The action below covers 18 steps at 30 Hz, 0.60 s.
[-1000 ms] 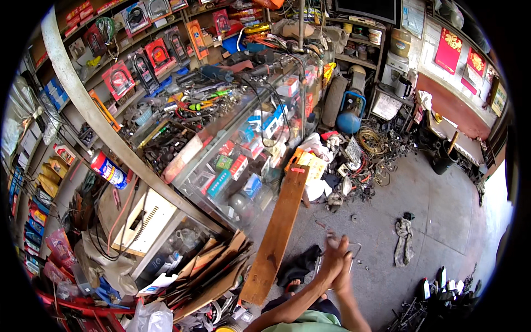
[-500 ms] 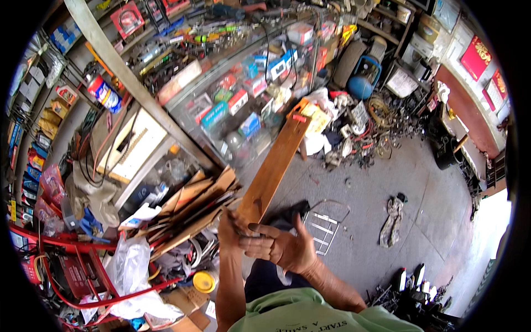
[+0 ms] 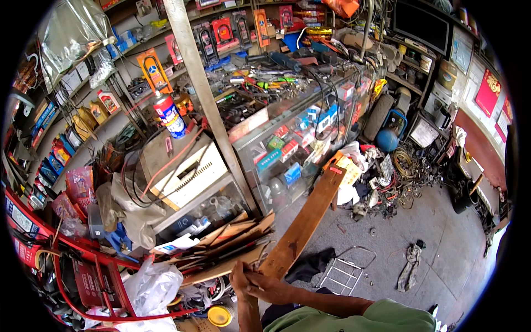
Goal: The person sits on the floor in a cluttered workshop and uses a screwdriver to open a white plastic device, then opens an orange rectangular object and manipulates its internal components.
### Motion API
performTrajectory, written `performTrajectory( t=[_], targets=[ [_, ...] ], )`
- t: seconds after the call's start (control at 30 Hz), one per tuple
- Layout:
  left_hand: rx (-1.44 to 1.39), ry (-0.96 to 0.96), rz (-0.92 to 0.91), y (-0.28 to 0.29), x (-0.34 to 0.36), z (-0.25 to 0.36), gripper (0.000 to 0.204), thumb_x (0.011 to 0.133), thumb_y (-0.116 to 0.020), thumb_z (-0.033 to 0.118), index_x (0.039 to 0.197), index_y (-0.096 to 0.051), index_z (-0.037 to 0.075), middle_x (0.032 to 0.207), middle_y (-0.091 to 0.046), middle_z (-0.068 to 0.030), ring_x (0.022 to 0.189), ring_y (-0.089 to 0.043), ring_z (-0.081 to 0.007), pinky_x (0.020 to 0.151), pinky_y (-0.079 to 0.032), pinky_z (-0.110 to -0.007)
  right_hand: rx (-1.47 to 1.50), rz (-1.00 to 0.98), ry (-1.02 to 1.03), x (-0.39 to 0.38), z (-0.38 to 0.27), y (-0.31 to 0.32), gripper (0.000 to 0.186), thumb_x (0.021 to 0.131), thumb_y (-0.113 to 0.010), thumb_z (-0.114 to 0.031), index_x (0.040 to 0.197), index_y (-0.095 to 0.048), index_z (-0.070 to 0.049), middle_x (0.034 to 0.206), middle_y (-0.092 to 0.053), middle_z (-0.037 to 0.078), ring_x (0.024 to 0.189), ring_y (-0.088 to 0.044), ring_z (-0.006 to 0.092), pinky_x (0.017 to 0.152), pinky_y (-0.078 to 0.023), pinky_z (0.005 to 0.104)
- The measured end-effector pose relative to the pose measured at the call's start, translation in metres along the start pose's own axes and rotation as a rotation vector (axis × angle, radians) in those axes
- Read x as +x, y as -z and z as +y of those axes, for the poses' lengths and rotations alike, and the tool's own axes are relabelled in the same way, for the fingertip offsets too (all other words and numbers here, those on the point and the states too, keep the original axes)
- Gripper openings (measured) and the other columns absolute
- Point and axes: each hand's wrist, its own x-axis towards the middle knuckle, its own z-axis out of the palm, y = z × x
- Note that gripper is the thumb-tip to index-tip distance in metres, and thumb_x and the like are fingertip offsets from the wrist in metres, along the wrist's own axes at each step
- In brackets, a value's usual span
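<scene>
My left hand (image 3: pixel 240 281) and my right hand (image 3: pixel 268 289) meet at the near end of a long, narrow brown wooden board (image 3: pixel 304 229), perhaps a bench top. The left hand is closed, its fingers bunched together. Against it press the fingers of the right hand, also closed. What lies between them, if anything, is hidden. From the hands the board runs away to the far right, up to a pile of cloths and orange packaging (image 3: pixel 347 169). On the floor right of its near end lie a dark cloth (image 3: pixel 311 266) and a metal wire rack (image 3: pixel 342 275).
Flattened cardboard (image 3: pixel 227 260) leans left of the hands. Beyond it stands a glass display case (image 3: pixel 287 149), with a spray can (image 3: pixel 169 117) on a box nearby. A red metal frame (image 3: pixel 105 282) and a plastic bag (image 3: pixel 152 285) are at lower left. A rag (image 3: pixel 410 266) lies on the floor.
My right hand has turned from an open palm with fingers spread to closed fingers against the left hand. The view has tilted up and left, showing more shelves.
</scene>
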Motion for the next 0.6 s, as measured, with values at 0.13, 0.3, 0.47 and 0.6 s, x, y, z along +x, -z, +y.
performTrajectory(
  t=[0.13,0.3,0.47,0.6],
  targets=[
    [-0.318,0.2,-0.164,0.054,0.031,0.007,0.035,0.094,-0.046,0.031,0.068,-0.047,0.008,0.061,-0.049,-0.0085,0.061,-0.052,-0.026,0.064,-0.048,-0.043,-0.168,-0.228,0.046,0.033,0.019,-0.015,0.039,0.098,-0.041,-0.032,0.119,-0.051,-0.001,0.122,-0.047,0.02,0.121,-0.039,0.0323,0.101,-0.029,0.0398],
    [-0.232,0.353,0.074,0.098,0.061,-0.02,0.023,0.091,-0.05,0.024,0.082,-0.055,0.003,0.066,-0.057,-0.0091,0.057,-0.054,-0.0223,0.05,-0.046,-0.037,0.017,-0.181,0.057,0.03,0.068,-0.021,0.037,0.098,-0.042,-0.037,0.109,-0.061,-0.007,0.103,-0.059,0.01,0.097,-0.054,0.024,0.086,-0.039,0.0356],
    [-0.566,0.212,0.146,0.191,0.075,-0.021,0.046,0.095,-0.036,0.045,0.087,-0.057,0.004,0.06,-0.044,0.0003,0.041,-0.034,-0.0099,0.037,-0.029,-0.025,-0.219,-0.299,-0.061,0.066,0.01,0.076,0.03,0.095,-0.051,-0.032,0.096,-0.065,-0.004,0.086,-0.065,0.008,0.077,-0.061,0.0174,0.069,-0.048,0.0295],
    [-0.477,0.126,-0.111,0.196,0.035,-0.008,0.032,0.09,-0.052,0.036,0.101,-0.055,0.007,0.077,-0.055,-0.0024,0.048,-0.04,-0.0086,0.042,-0.036,-0.022,-0.172,0.202,0.056,0.111,0.018,0.195,0.032,0.089,-0.061,-0.037,0.088,-0.066,-0.006,0.069,-0.061,0.005,0.062,-0.057,0.0119,0.055,-0.046,0.0285]
  ],
)
